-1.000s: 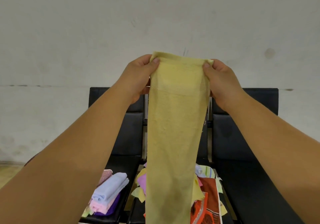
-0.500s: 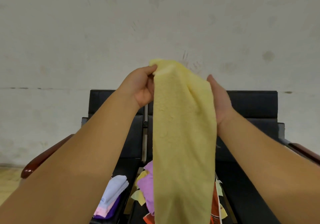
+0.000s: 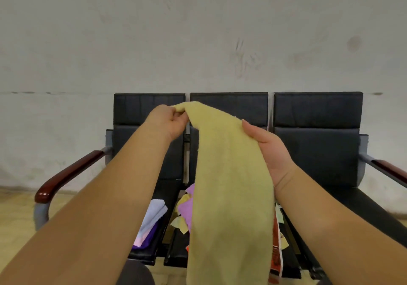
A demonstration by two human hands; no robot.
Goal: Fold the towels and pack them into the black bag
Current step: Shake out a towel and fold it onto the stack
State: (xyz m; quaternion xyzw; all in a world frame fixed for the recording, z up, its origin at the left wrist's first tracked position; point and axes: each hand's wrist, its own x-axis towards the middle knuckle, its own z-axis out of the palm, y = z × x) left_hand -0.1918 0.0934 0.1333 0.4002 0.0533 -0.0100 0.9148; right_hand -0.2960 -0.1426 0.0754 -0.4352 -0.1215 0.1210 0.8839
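- Above a row of black chairs (image 3: pixel 317 117), left fingers (image 3: pixel 178 114) pinch the top end of a yellow towel (image 3: pixel 229 185), curled tight round the bunched cloth.
- On the right hand (image 3: pixel 267 152) the fingers are hidden behind the towel. Only the thumb shows, straight along the cloth's right edge, so whether this hand grips or merely props it cannot be told.
- From the left hand (image 3: pixel 169 124) the towel runs across to the right palm, then hangs in the air as a long narrow strip, past the bottom of the view.
- By the look of it, the fold is midway: the towel seems already narrowed lengthwise and awaits halving end to end. The next move calls for carrying the pinched end over and down to meet the hanging end, edges matched, with the right hand as the crease line.
- On the left seat sits a folded stack (image 3: pixel 152 216) of lilac, pink and purple towels. On the middle seat lies a loose pile (image 3: pixel 186 207) of unfolded cloths, partly behind the strip.
- The bag is not in view; packing looks some way off.
- A red printed cloth (image 3: pixel 276 254) shows at the strip's right edge, its markings too small to read. No brand or label is legible anywhere.
- Wood-capped armrests (image 3: pixel 66 174) flank the chairs against a plain wall (image 3: pixel 198 31).
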